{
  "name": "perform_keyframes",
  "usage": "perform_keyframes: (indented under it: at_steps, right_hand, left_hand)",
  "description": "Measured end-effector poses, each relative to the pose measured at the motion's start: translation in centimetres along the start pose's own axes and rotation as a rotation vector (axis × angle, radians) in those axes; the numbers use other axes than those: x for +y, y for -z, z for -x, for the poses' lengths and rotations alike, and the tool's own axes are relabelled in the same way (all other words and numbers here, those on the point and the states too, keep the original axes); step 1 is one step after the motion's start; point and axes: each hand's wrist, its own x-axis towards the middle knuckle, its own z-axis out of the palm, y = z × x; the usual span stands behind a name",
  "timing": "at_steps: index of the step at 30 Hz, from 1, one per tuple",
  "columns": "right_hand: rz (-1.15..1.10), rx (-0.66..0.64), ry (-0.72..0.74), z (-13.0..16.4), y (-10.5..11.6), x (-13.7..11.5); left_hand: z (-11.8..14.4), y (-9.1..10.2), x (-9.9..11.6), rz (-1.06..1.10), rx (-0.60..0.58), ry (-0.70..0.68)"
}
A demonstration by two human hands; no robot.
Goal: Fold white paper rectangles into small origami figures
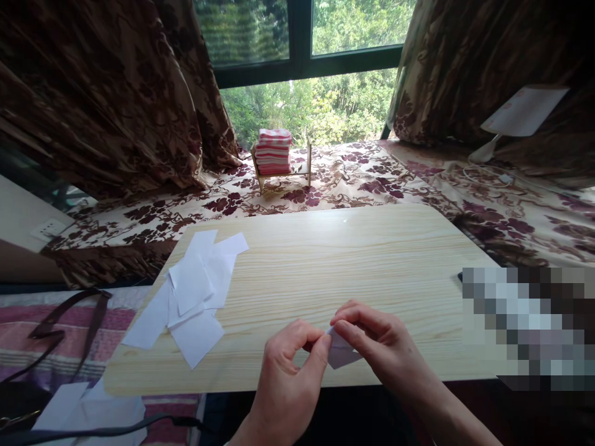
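Note:
Between my two hands is a small piece of white paper (341, 355), apparently folded, held just above the front edge of the wooden table (325, 260). My left hand (294, 365) pinches its upper left corner between thumb and forefinger. With thumb and fingertips together, my right hand (372, 337) grips the paper's top edge beside the left fingertips. Part of the paper is hidden behind the right thumb and fingers. Several loose white paper sheets (190, 288) lie overlapping on the table's left side.
More white papers (93, 412) lie on the striped cloth at lower left, near a dark strap (95, 328). Pink-and-white folded cloths (273, 152) stand on a small wooden rack (297, 170) by the window. A lamp (523, 111) is at right; a blurred patch covers the table's right edge.

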Motion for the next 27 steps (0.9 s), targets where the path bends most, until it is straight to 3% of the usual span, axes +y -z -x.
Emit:
perform_keyframes:
  at_steps: [5,11,14,20,27]
  right_hand:
    - [0.024,0.037,-0.035,-0.2,-0.5,0.0]
    - [0.002,0.093,-0.070,0.0,-0.9,0.5]
    - [-0.049,0.091,-0.094,0.3,-1.4,0.7]
    - [-0.108,0.089,-0.112,0.2,-1.2,0.6]
    - [0.037,0.165,-0.008,0.3,-0.8,0.5]
  left_hand:
    - [0.1,0.0,-0.2,0.036,-0.013,0.063]
    - [0.1,-1.0,-1.5,0.184,0.186,0.135]
    - [0.1,-1.3,-1.6,0.263,0.225,0.140]
    - [0.2,-1.1,-1.1,0.196,0.021,0.135]
    - [-0.1,-0.6,-0.5,0.080,-0.081,0.040]
